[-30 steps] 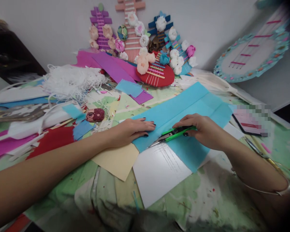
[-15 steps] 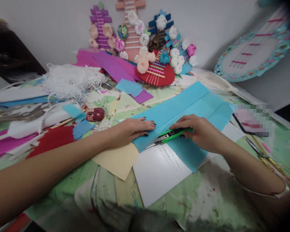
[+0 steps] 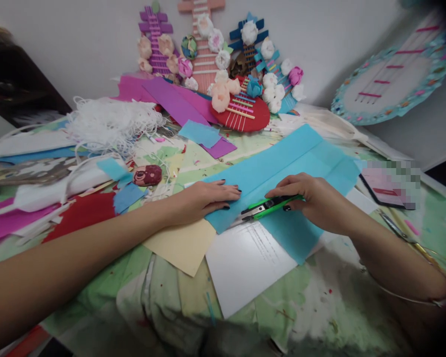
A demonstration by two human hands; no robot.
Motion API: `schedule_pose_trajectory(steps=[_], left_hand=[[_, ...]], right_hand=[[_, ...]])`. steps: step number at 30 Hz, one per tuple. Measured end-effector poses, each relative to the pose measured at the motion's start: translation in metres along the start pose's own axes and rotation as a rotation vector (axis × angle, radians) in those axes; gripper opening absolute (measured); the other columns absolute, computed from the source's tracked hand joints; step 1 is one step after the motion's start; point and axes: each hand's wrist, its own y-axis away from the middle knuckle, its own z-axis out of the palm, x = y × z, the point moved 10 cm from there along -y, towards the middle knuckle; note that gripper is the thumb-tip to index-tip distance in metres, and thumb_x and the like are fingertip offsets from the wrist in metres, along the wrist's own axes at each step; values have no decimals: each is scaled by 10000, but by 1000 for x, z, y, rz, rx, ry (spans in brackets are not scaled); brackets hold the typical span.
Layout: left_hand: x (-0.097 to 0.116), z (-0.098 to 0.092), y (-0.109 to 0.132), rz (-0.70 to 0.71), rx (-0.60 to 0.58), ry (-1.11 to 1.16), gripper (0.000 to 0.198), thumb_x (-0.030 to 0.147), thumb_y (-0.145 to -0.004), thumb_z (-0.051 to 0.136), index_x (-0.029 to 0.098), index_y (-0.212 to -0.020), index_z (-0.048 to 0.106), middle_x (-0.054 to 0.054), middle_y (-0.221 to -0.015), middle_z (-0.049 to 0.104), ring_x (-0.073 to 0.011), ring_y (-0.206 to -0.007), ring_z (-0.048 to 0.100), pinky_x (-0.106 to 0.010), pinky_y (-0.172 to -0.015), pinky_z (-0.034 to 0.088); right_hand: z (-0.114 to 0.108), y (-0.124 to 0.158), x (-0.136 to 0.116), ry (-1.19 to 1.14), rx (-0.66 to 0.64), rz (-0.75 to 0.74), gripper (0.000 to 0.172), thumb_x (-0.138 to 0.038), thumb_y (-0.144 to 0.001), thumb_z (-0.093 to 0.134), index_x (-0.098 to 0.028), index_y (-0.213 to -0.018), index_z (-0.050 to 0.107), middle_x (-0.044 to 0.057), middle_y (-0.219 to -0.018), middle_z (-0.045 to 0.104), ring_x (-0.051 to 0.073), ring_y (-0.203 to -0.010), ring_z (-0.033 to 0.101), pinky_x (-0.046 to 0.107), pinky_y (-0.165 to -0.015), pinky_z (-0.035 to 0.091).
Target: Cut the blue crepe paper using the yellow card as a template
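My left hand (image 3: pixel 213 198) lies flat, fingers stretched out, pressing on the lower left part of a folded sheet of turquoise paper (image 3: pixel 278 158). My right hand (image 3: pixel 312 201) grips a green and black utility knife (image 3: pixel 269 206), its metal tip pointing left along the edge of the top layer. A lower flap of turquoise paper (image 3: pixel 295 238) shows beneath the knife. White printed sheets (image 3: pixel 245 270) lie under the turquoise paper, and a cream piece of paper (image 3: pixel 182 245) sits below my left wrist.
Scissors (image 3: pixel 397 228) and a phone-like flat object (image 3: pixel 386 188) lie at the right. White tangled string (image 3: pixel 111 124), red paper (image 3: pixel 83 215) and a dark red patterned object (image 3: pixel 147 175) are on the left. Decorated guitar shapes (image 3: pixel 241 106) stand at the back.
My right hand has drawn the utility knife slightly right and up, away from my left hand. My left hand stays pressed on the paper.
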Motion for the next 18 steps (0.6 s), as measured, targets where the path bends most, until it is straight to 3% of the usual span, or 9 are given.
schedule_pose_trajectory(steps=[13,18], left_hand=[[-1,1,0,1,-8,-3,312,204,-997,458,227,-1280,587,-55,-1340,608,-180,-1303,515,-390,-1169,333],[1,0,1,1,-4,-12,303,206,-1000,455,220,-1274,585,-56,-1334,612,-175,-1299,520,-377,-1167,335]], right_hand=[[8,0,-11,-12,-47,-19,538,23,-726,498,-281,-1098,740,27,-1029,717,215,-952,629,331,-837,471],[5,1,-4,4,-24,-8,553,27,-715,494,-292,-1092,743,23,-1023,718,207,-934,638,321,-818,485]])
